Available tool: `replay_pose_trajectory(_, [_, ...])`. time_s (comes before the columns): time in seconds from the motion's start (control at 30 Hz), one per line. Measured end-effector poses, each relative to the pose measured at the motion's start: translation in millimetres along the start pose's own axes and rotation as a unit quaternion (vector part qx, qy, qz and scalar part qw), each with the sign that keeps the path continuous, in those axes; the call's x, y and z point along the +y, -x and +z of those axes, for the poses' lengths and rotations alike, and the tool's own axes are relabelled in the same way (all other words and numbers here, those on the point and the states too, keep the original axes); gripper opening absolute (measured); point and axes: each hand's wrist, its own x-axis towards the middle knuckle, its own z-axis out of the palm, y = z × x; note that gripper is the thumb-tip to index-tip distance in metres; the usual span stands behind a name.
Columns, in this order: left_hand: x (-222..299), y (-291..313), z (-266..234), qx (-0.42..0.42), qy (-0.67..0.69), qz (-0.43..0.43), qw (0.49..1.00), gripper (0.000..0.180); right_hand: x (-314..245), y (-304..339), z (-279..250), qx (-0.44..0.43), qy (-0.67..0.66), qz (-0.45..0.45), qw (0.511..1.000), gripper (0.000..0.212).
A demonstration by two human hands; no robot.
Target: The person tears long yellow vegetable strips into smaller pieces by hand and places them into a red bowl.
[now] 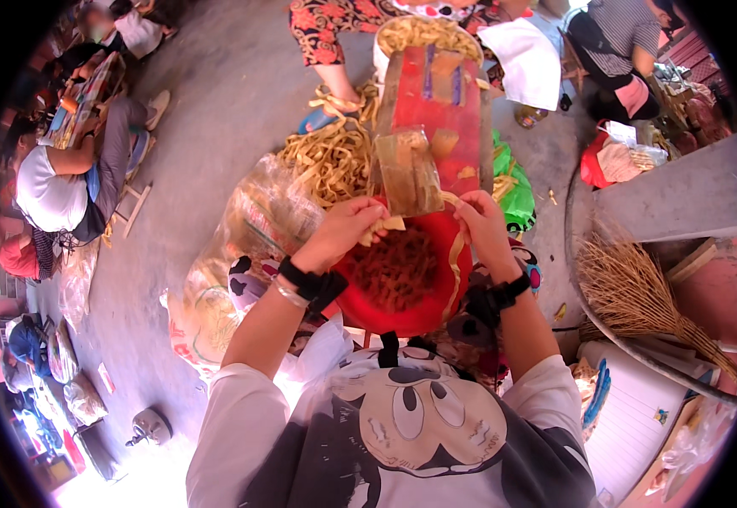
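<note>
The left hand (343,230) pinches a folded yellow piece (383,230) between thumb and fingertips, at about ten o'clock on the dial of the red basin (419,323). At one o'clock the right hand (481,227) grips a long yellow strip (456,275) near its upper end; the strip hangs along the basin's inner wall toward five o'clock.

Both look light, thin and pliable, likely to bend under their own weight rather than stand stiff. They may tear or crease if tugged sharply, so a fingertip pinch on the flat faces, close to an end, should suit; whether they are slippery I cannot tell.

Below the hands, blurred brown pieces (394,267) fill the basin's middle. At twelve o'clock a wooden block (412,173) overhangs the rim, with a red board (415,102) beyond it. A loose, tangled heap of strips (334,157) lies at eleven, a clear plastic bag (241,254) at nine, and a green bag (516,196) at one.
</note>
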Motion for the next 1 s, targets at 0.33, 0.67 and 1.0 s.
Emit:
replay_pose_trajectory(0.33, [16.2, 55.5, 27.8, 0.084, -0.475, 0.413, 0.773, 0.029, -44.8, 58.9, 43.2, -0.246, -0.24, 0.155, 0.926, 0.015])
replay_pose_trajectory(0.67, [-16.4, 73.3, 18.3, 0.022, -0.367, 0.213, 0.905, 0.011, -41.1, 57.9, 32.4, -0.312, -0.301, 0.15, 0.889, 0.026])
replay_pose_trajectory(1.0, [-16.9, 59.0, 37.7, -0.001, -0.033, 0.091, 0.995, 0.012, -33.3, 67.9, 46.7, -0.258, -0.085, 0.085, 0.959, 0.016])
